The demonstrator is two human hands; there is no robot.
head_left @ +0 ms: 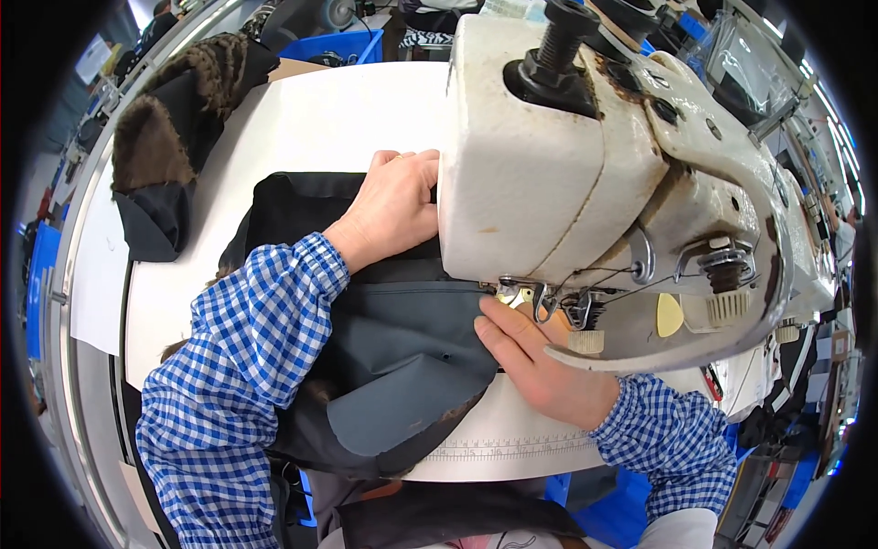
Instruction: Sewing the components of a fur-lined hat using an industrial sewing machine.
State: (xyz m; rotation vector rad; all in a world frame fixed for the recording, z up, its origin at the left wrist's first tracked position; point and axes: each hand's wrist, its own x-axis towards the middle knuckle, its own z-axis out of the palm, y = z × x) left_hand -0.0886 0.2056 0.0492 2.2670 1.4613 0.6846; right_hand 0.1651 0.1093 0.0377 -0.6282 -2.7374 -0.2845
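Observation:
A black and dark grey sewn piece [412, 329] lies on the white table under the sewing machine [521, 183], with a straight seam leading to the needle area. At its far side, my left hand [389, 206] is closed on the black cloth, the fingers curled and their tips partly hidden behind the machine head. My right hand [540, 361] lies low beside the presser foot [517, 295], fingers stretched out flat at the right edge of the piece. A grey flap folds over near the front. Brown fur shows along the piece's lower edge.
Another black piece with brown fur [155, 137] hangs over the table's far left. A blue bin [334, 46] stands behind the table. A printed ruler scale [512, 448] runs along the front edge. Blue containers [613, 499] sit below at the right.

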